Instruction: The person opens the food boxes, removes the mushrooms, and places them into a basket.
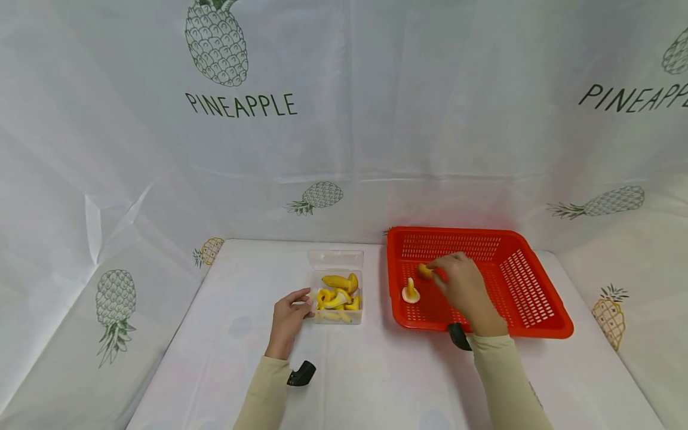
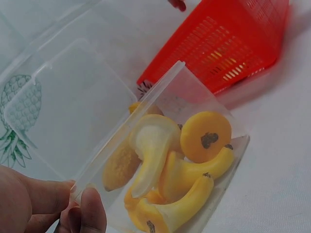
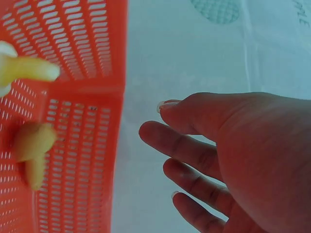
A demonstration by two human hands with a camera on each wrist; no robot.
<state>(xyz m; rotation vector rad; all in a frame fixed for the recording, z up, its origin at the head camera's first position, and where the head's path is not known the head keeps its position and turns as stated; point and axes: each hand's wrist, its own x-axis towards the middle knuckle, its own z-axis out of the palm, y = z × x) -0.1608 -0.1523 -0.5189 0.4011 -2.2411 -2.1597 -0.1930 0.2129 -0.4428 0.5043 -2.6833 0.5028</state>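
My left hand [image 1: 288,319] is at the left side of a small clear plastic box [image 1: 356,318]. In the left wrist view, its thumb and fingers pinch the box's rim near a corner. Several yellow mushrooms [image 2: 201,133] lie inside the box, and its clear lid [image 1: 335,258] stands raised at the back. Over the red basket [image 1: 486,235], my right hand [image 1: 466,285] has loosely bent fingers. The right wrist view shows nothing between them. Near its fingertips is one yellow mushroom [image 1: 424,270]; another mushroom [image 1: 411,293] lies in the basket with its stem up.
The red basket stands right of the box on a white-covered table [image 1: 365,376], with a gap between them. Behind rises a white sheet [image 1: 376,137] printed with pineapples. Dark wrist-worn devices [image 1: 302,374] sit at both wrists.
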